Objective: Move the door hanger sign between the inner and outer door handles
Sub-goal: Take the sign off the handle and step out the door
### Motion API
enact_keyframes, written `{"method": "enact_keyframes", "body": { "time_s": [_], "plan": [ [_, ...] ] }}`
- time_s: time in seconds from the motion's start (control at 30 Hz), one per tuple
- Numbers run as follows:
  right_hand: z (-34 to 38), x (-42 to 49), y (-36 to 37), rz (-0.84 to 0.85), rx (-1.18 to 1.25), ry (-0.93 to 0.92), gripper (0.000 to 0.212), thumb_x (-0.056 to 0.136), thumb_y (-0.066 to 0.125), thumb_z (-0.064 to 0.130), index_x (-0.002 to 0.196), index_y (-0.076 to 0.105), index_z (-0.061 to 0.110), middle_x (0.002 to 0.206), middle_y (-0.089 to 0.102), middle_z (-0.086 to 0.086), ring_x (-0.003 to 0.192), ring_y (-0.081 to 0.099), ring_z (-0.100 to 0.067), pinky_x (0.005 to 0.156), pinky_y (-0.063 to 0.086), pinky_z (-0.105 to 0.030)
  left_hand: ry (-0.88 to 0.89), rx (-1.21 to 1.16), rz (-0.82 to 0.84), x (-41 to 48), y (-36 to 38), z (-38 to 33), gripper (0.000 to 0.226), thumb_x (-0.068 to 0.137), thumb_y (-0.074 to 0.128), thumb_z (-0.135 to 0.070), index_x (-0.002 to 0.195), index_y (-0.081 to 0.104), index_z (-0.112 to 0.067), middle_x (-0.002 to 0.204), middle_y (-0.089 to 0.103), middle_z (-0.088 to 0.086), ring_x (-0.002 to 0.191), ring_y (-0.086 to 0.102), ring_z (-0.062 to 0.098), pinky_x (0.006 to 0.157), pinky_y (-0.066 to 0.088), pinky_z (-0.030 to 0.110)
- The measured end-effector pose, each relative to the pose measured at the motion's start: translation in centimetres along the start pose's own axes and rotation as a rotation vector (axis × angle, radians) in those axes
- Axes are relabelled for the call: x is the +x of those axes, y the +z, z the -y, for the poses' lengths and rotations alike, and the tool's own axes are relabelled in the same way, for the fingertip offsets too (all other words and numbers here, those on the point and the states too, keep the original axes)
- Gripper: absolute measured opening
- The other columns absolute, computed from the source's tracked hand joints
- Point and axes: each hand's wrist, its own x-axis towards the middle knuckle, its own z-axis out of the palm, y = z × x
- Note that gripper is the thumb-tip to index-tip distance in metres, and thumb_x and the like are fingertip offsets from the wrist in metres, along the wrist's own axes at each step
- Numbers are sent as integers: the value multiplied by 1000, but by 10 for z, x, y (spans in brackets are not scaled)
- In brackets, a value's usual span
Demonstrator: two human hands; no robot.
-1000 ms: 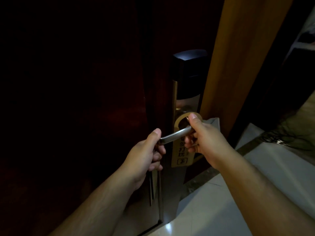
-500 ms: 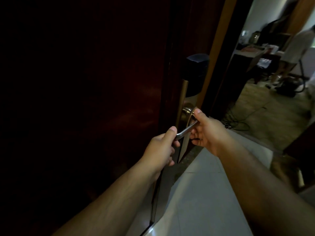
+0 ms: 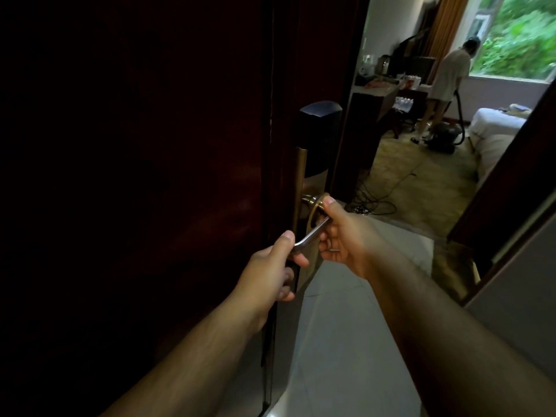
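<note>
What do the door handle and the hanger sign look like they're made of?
Door handle: metal, brushed silver, judging by its bright streaky glint. Hanger sign: thin stiff card or plastic, gold-toned with slight sheen; too dim to settle which.

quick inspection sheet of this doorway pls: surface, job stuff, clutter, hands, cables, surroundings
surface: pale tiled floor at the doorway, carpet beyond it.
job's things: dark door stands open; door hanger sign has its loop round the silver door handle, below a black lock housing.
clutter: nothing seen by the door; desk in the room carries items too small to tell.
grippers: left hand grips the handle's free end; right hand pinches the sign's loop, thumb on top.
cables: loose dark cables lie on the carpet just inside.
surroundings: a person with a vacuum cleaner, a bed, a window.
</note>
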Motion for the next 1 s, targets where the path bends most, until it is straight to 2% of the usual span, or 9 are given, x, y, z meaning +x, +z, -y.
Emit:
{"method": "enact_keyframes", "body": {
  "time_s": [0.17, 0.4, 0.57, 0.7, 0.8, 0.87, 0.93, 1.0],
  "plan": [
    [-8, -34, -21, -40, 40, -44, 47, 95, 49, 57, 86, 63, 13, 61, 57, 1, 65, 58, -18, 66, 51, -32, -8, 24, 18, -24, 22, 4, 55, 98, 36, -58, 94, 66, -12, 56, 36, -7, 44, 34, 9, 61, 45, 31],
    [-20, -83, -43, -88, 66, -63, 49, 94, 46, 59, 87, 64, 14, 64, 58, 1, 63, 58, -17, 67, 50, -33, -24, 101, 86, -58, 43, 4, 55, 96, 37, -59, 97, 68, -14, 57, 38, -7, 45, 36, 9, 60, 47, 27],
    [-21, -118, -47, -225, -5, -16, 52, 95, 42, 61, 89, 64, 14, 64, 58, 0, 62, 58, -16, 69, 51, -34, -31, 100, 157, -79, 56, 6, 57, 97, 35, -59, 97, 68, -13, 59, 38, -5, 46, 37, 10, 61, 46, 29],
    [-18, -150, -48, -337, -75, 11, 51, 98, 39, 56, 90, 65, 13, 67, 60, -1, 64, 59, -17, 67, 50, -33, -9, 163, 239, -95, 61, 10, 56, 97, 34, -58, 93, 70, -17, 61, 39, -4, 52, 40, 10, 67, 48, 33],
    [-12, -175, -56, -329, -59, 71, 49, 97, 44, 55, 95, 67, 12, 82, 67, -5, 79, 64, -22, 73, 50, -36, -8, 176, 294, -108, 66, 3, 51, 98, 35, -55, 91, 70, -18, 65, 47, -5, 61, 47, 10, 67, 48, 30],
    [-9, -190, -60, -338, -46, 111, 45, 97, 47, 51, 98, 67, 11, 90, 69, -8, 87, 66, -25, 82, 50, -40, 1, 160, 305, -117, 70, 0, 47, 99, 37, -51, 87, 70, -20, 76, 58, -3, 70, 53, 12, 68, 49, 32],
    [-8, -204, -60, -377, -77, 134, 42, 98, 46, 48, 102, 65, 11, 97, 68, -10, 93, 65, -28, 92, 49, -45, 55, 148, 349, -124, 73, 3, 46, 101, 35, -49, 87, 67, -20, 84, 62, -6, 77, 56, 12, 77, 49, 35],
    [-10, -216, -58, -432, -80, 144, 40, 99, 46, 48, 111, 61, 13, 99, 66, -11, 93, 64, -30, 93, 50, -47, 90, 112, 383, -132, 77, 8, 46, 101, 33, -49, 91, 67, -19, 88, 64, -13, 86, 56, 7, 87, 49, 39]
  ]
}}
